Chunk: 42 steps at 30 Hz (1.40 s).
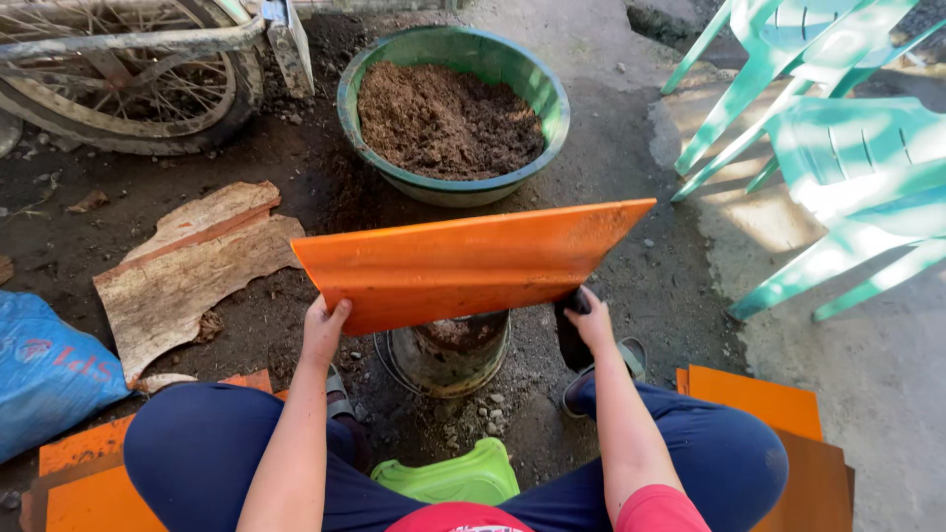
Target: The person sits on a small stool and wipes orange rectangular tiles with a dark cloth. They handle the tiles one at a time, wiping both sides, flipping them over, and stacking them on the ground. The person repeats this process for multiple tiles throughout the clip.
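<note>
You hold a flat orange rectangular sheet (463,264) up off the ground, its long edge running left to right and rising toward the right. It hangs over a rusty round metal can (445,352) that stands upright on the dirt between your feet.

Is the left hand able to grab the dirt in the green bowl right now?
Probably not. The left hand is busy gripping the orange board, which stands between it and the green bowl of dirt.
</note>
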{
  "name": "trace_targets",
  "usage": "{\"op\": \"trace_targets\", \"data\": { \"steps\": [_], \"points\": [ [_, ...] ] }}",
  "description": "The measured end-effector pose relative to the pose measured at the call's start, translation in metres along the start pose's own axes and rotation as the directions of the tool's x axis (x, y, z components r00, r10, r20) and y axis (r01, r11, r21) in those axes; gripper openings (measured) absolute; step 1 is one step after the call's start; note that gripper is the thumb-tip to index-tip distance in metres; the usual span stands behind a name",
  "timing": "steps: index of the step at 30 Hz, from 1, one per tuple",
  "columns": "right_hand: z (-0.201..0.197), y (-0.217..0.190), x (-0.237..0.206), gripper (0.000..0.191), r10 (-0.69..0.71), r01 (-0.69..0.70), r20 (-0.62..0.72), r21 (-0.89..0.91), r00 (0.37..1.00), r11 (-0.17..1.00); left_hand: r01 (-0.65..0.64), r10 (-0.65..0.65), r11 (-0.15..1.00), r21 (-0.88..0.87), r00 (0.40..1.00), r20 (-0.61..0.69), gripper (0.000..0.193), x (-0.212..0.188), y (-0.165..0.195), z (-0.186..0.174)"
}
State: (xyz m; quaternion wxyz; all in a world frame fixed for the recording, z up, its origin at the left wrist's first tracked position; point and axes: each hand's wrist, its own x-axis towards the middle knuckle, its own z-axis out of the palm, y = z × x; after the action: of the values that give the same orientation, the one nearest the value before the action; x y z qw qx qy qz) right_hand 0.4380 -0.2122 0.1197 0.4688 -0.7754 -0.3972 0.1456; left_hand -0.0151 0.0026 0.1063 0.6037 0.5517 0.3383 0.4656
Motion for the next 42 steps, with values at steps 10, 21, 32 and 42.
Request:
{"op": "trace_targets", "data": {
  "steps": [10, 21, 32, 42],
  "points": [
    [0.017, -0.017, -0.011, 0.080, 0.226, -0.227, 0.035, 0.028, 0.973, 0.973, -0.103, 0.098, 0.993, -0.056, 0.992, -0.084, 0.045, -0.012, -0.019, 0.021],
    [0.032, -0.035, -0.003, 0.074, 0.180, -0.196, 0.077, 0.353, 0.981, 0.915, 0.058, -0.448, 0.851, -0.522, 0.600, -0.663, 0.042, -0.036, -0.025, 0.010],
    [0.067, -0.083, -0.010, 0.065, 0.238, -0.094, -0.047, 0.832, 0.970, 0.547, -0.185, -0.255, 0.875, -0.447, 0.610, -0.750, 0.063, -0.027, 0.010, -0.048],
    [0.153, -0.128, -0.050, 0.088, -0.070, 0.366, 0.425, -0.671, 0.903, 0.645, -0.239, -0.331, 0.735, -0.635, 0.691, -0.643, 0.082, -0.034, 0.044, -0.060]
  ]
}}
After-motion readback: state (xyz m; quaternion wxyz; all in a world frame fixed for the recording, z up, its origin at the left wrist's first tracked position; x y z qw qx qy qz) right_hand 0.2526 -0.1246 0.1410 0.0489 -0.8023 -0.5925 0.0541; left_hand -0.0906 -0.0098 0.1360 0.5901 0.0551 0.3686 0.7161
